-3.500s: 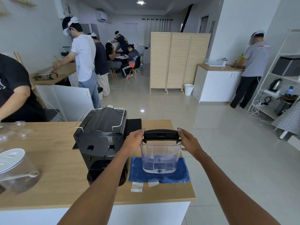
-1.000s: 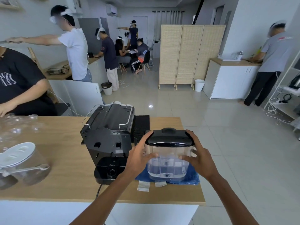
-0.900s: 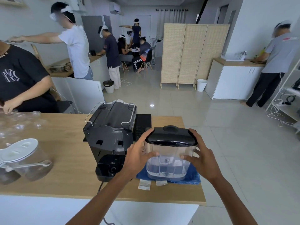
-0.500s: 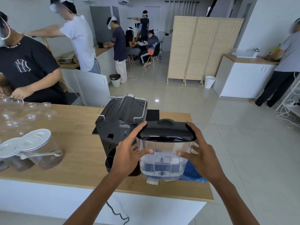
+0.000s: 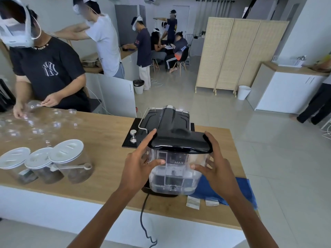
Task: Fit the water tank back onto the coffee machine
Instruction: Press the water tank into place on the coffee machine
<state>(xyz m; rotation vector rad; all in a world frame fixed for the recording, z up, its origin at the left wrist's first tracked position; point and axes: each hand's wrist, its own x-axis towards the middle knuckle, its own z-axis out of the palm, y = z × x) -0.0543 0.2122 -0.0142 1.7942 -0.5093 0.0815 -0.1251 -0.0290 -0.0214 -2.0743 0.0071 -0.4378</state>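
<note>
The clear water tank with a black lid is held in the air right at the near side of the black coffee machine, hiding most of the machine's body. My left hand grips the tank's left side and my right hand grips its right side, fingers wrapped over the lid edge and the clear wall. A little water shows in the tank's bottom. Whether the tank touches the machine cannot be told.
A blue cloth and two paper slips lie on the wooden counter to the right. Three lidded jars stand at the left, with glass cups behind them, handled by a person in black. A tamper sits on a black mat.
The tank has been lifted off the blue cloth and carried left, from beside the machine to directly in front of it. Both hands moved from its lid down to its sides.
</note>
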